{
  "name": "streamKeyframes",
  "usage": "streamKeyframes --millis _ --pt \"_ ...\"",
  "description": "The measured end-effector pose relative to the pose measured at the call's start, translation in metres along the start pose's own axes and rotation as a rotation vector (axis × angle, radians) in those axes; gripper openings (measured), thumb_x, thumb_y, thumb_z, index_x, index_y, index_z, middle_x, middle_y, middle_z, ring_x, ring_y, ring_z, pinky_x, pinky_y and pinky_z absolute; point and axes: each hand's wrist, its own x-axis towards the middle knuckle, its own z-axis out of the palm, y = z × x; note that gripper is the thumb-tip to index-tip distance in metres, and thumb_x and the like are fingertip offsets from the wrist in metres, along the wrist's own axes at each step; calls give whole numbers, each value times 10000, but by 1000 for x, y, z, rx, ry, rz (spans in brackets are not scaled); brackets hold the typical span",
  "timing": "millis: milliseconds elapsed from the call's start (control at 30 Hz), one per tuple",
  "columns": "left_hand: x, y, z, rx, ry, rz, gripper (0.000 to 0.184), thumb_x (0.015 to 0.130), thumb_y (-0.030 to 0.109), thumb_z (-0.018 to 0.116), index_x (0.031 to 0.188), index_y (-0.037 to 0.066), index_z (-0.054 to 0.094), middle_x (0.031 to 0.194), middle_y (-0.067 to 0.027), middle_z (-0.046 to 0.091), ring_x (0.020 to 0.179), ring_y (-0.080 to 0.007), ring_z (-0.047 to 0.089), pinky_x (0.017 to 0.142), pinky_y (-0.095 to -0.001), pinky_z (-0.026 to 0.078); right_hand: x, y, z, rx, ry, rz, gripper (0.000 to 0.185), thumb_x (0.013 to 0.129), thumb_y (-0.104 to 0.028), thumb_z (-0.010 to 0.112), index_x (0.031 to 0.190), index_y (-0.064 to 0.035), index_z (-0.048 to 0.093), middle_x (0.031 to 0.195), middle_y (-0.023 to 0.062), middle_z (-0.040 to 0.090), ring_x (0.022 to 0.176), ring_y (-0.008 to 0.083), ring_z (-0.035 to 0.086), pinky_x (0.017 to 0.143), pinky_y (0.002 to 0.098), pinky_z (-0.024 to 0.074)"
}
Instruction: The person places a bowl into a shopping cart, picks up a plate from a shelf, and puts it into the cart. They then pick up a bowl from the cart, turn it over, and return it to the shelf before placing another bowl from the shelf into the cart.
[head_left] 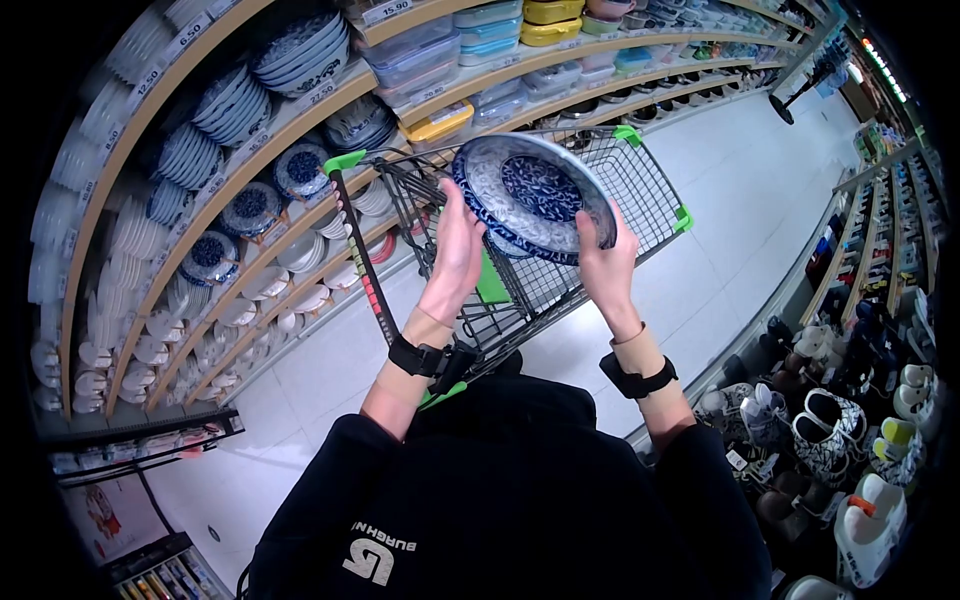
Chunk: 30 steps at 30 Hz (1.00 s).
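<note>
A blue-and-white patterned plate is held tilted above the shopping cart. My right hand grips its lower right rim, thumb on the upper face. At the plate's left edge is my left hand, upright with its fingers together against the rim; part of them is hidden behind it. Another blue-and-white piece shows just under the plate's lower edge. The cart has a black wire basket with green corners, and its handle runs to the left of my left hand.
Shelves on the left hold stacked blue-and-white bowls, patterned plates and white dishes. Plastic containers fill the upper shelves. Shoes stand on racks at the right. Pale floor shows beyond the cart.
</note>
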Motion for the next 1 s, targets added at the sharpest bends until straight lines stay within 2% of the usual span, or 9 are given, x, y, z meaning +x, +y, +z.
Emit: streamKeyframes --millis 167,300,533,667,767,800,867,933,1000 --pt "-3 2 -3 135 -59 64 293 948 156 519 1184 -17 527 1130 -73 608 1007 -114 560 893 -261 424 -5 40 9 486 -53 364 299 877 -73 595 1136 67 542 1025 137 647 903 182 614 819 310 471" --pt "-7 4 -2 200 29 -37 269 903 71 550 1146 -44 544 1080 -99 631 925 -142 603 814 -295 477 -13 39 11 771 -169 598 429 878 -55 592 1261 57 433 1234 146 540 1088 188 545 940 318 429" --pt "-18 -27 -30 138 143 -87 335 851 126 656 1130 -22 547 1030 -91 632 879 -169 614 771 -348 520 -30 48 11 795 -253 689 538 880 -96 605 1334 54 358 1293 154 493 1153 231 508 992 347 395" --pt "-36 -30 -29 284 294 -212 328 881 118 619 1153 -41 529 1045 -111 627 880 -176 613 772 -339 528 -44 55 -2 631 -314 731 591 904 -259 603 1341 64 370 1315 142 475 1186 214 460 1019 317 327" --pt "-54 -14 -24 396 173 -195 307 912 120 559 1170 -42 523 1057 -109 625 917 -155 600 798 -325 511 -47 52 -14 524 -345 748 534 923 -291 570 1287 78 442 1272 133 510 1158 200 468 1011 313 317" --pt "-57 -15 -27 404 112 -161 322 913 126 551 1184 -44 517 1057 -102 623 938 -142 589 824 -312 496 -51 60 -16 417 -338 716 516 908 -320 587 1243 60 487 1149 107 583 1009 163 542 858 285 427" --pt "-66 -11 -28 521 88 -167 327 911 128 553 1186 -46 518 1054 -93 620 939 -130 580 826 -299 486 -52 44 -22 358 -392 849 475 885 -362 609 1161 18 535 963 63 623 730 104 566 554 233 434" --pt "-76 1 -25 443 113 -153 327 913 157 558 1159 -57 533 1034 -100 622 907 -122 578 790 -276 484 -56 30 -20 379 -394 892 444 863 -363 636 1122 -21 522 825 31 603 514 65 496 365 205 292" --pt "-82 15 -32 451 90 -192 353 910 179 570 1159 -68 526 1024 -105 627 897 -124 584 786 -276 490 -58 11 -17 369 -406 909 441 863 -347 639 1135 -28 502 812 33 595 484 72 491 349 207 283"
